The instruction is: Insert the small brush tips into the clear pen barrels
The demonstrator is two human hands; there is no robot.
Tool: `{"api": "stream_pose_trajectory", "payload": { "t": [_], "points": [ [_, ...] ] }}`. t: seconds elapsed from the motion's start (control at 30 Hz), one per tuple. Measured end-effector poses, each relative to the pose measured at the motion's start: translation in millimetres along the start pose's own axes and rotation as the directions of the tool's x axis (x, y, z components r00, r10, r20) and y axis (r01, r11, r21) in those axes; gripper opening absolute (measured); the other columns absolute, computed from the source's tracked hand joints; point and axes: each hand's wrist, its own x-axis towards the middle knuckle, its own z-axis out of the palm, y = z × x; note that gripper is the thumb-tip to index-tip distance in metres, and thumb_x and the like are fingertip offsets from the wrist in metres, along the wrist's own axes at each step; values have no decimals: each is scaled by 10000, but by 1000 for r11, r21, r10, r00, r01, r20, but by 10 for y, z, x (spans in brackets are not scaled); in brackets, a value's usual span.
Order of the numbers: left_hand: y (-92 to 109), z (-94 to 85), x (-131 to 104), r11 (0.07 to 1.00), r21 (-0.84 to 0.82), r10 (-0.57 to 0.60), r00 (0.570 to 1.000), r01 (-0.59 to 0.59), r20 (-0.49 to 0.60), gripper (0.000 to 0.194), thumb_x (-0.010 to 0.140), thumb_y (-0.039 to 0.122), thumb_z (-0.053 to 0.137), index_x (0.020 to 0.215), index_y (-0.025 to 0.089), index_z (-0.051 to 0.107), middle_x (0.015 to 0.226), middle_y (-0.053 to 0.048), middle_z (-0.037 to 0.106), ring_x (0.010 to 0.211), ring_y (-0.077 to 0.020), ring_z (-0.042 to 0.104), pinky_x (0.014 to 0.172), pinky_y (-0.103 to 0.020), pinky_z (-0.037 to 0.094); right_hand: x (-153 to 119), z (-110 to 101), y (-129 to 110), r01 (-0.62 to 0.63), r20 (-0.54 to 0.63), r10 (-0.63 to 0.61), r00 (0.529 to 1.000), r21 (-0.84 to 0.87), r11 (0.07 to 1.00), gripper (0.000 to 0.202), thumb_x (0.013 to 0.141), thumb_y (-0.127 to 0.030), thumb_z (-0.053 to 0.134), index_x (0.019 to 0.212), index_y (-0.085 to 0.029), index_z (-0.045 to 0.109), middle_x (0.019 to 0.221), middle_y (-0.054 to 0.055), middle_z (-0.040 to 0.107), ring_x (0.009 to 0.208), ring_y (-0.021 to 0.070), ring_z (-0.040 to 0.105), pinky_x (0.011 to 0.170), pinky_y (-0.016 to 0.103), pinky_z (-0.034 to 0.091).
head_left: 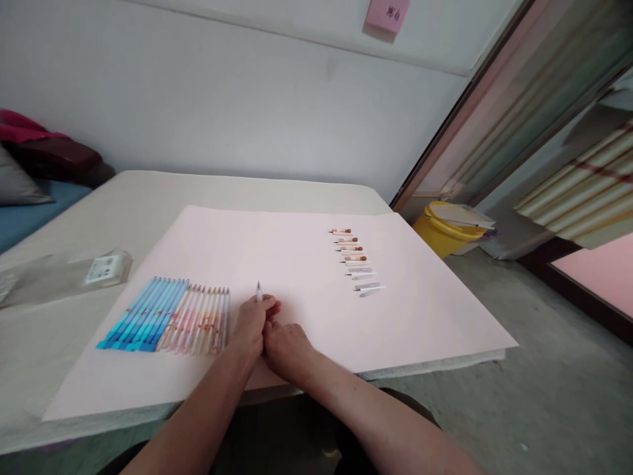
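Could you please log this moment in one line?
left hand: gripping slim pale pen; right hand: against left, contents hidden; slim blue pens: row on flat pink sheet

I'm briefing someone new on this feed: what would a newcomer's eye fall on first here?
Probably the bright blue pens at the left of the pale pink sheet, with paler pens lined up beside them. Next, near the sheet's front edge, the left hand holds a pen with its tip showing, and the right hand is close against that hand. The yellow bucket beyond the sheet's right edge also stands out.
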Motion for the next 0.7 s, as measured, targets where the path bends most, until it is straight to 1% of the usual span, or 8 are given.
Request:
{"api": "stream_pose_trajectory", "payload": {
  "t": [0.13,0.3,0.53,0.7],
  "points": [
    [1,-3,3,1000,7,-5,1000,5,-1,169,620,162,642,772,141,571,693,-62,653,611,-126,604,545,-226,379,1,3,2,-4,9,4,1000,0,1000,213,839,-171,392,1002,-88,501,852,154,623,740,256,636,588,383,497],
    [-6,-9,17,1000,6,2,1000,-2,2,156,618,157,641,757,141,573,689,-63,651,602,-125,602,543,-228,383,-2,11,2,4,-23,-5,1000,-11,1000,210,838,-181,392,996,-97,502,840,138,626,729,259,636,575,386,499],
    [-2,0,2,1000,-13,-4,1000,4,-4,161,614,154,651,754,141,572,689,-61,651,607,-127,605,551,-227,389,0,16,2,11,-34,-11,999,-7,1000,204,828,-183,415,975,-88,520,825,138,627,716,258,637,572,367,500],
    [-4,3,0,1000,-30,-10,1000,10,-3,162,611,141,646,751,141,564,682,-55,647,600,-119,601,554,-222,389,1,24,8,11,-20,-11,1000,6,1000,207,830,-169,407,985,-88,517,835,141,625,711,254,636,576,370,498]
  ]
}}
